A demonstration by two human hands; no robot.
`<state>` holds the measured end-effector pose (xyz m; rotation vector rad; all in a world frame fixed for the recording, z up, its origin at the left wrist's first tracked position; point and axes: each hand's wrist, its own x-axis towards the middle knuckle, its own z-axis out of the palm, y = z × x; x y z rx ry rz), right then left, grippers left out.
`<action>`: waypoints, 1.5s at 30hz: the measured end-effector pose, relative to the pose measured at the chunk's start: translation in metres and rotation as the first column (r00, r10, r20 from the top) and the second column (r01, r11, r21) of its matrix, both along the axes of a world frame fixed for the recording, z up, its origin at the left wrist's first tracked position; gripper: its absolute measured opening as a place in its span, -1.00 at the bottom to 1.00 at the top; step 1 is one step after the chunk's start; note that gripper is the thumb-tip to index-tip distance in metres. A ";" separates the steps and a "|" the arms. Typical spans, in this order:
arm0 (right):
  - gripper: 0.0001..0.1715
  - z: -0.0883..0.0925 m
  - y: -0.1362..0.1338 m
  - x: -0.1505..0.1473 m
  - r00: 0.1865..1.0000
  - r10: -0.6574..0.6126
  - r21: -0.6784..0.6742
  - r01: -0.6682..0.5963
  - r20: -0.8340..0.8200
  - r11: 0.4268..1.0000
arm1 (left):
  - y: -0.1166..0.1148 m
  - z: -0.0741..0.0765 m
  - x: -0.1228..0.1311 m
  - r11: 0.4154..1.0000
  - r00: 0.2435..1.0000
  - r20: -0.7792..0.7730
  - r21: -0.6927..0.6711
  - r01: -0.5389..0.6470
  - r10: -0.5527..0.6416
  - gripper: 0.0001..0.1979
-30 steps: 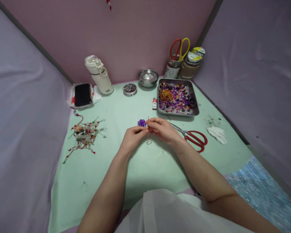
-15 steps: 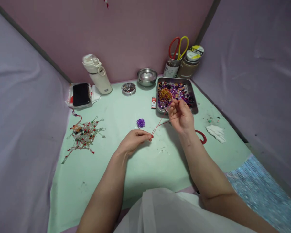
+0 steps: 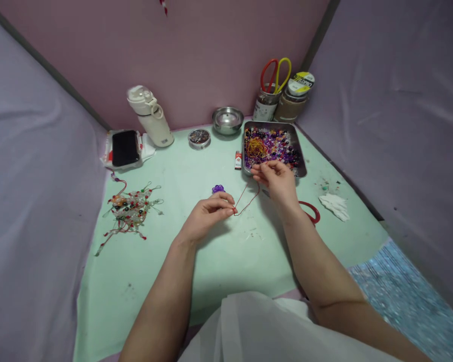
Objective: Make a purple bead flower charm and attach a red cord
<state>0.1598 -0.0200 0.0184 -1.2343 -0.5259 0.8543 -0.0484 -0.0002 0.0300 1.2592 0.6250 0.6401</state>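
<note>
Between thumb and fingertip, my left hand (image 3: pixel 210 216) pinches a small red bead or knot at the end of a red cord (image 3: pixel 252 200). The cord loops up to my right hand (image 3: pixel 277 182), whose closed fingertips grip it in front of the metal tray (image 3: pixel 301 168). Just behind my left fingers lies a purple beaded flower (image 3: pixel 218 188), partly covered by them. Scissors with a red handle (image 3: pixel 313 213) rest on the table, mostly hidden under my right wrist.
Loose beads and yellow cord fill the tray. A lighter (image 3: pixel 238 160), a steel bowl (image 3: pixel 228 120), a spool (image 3: pixel 199 138), a bottle (image 3: pixel 151 115) and a phone (image 3: pixel 125 148) stand behind. Beaded strings (image 3: pixel 132 208) lie left; crumpled tissue (image 3: pixel 334 206) lies right.
My right hand has come down slightly and turned palm-down, and the cord now hangs in a wider loop. My left hand has shifted a little and now overlaps the purple flower.
</note>
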 end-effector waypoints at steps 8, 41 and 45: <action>-0.80 -0.010 -0.006 -0.009 0.894 0.393 -0.310 -0.318 0.217 0.896 | -0.003 0.001 0.001 0.991 0.993 0.066 -0.100 -0.091 0.098 -0.86; -0.84 -0.001 -0.020 -0.052 0.808 0.557 -0.267 -0.502 0.195 0.822 | 0.000 -0.022 0.018 0.819 0.813 -0.166 -0.046 -0.572 0.558 -0.79; -0.84 -0.001 -0.021 -0.055 0.791 0.582 -0.263 -0.531 0.188 0.806 | 0.000 -0.021 0.019 0.819 0.815 -0.147 -0.043 -0.572 0.561 -0.80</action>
